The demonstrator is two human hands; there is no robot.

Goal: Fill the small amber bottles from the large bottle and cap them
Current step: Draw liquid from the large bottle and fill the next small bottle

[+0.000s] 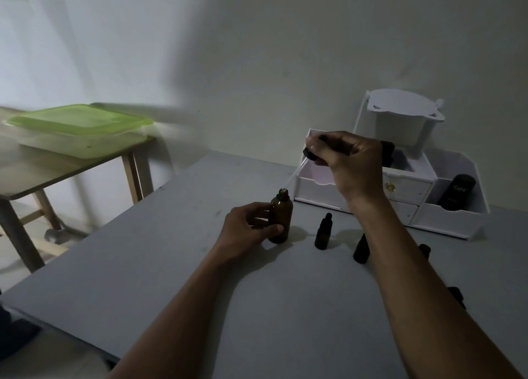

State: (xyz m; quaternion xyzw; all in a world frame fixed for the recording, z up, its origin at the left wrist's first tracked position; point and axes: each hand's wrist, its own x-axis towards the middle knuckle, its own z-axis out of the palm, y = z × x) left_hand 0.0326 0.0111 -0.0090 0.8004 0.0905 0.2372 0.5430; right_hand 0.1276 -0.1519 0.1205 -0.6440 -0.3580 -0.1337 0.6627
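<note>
The large amber bottle (281, 215) stands upright and uncapped on the grey table (171, 250). My left hand (248, 227) grips its body from the left. My right hand (345, 161) is raised above and to the right, holding a dropper (310, 153) by its black cap; the glass pipette slants down-left, its tip just above the bottle's mouth. A small amber bottle (323, 231) with a black cap stands to the right. A second small bottle (361, 250) and a third (425, 250) are partly hidden by my right forearm.
A white desk organiser (445, 215) with drawers stands at the back right, holding a dark container (457, 191). A small black object (457, 295) lies at the table's right. A wooden side table (43, 175) at left bears a green-lidded plastic box (77, 130).
</note>
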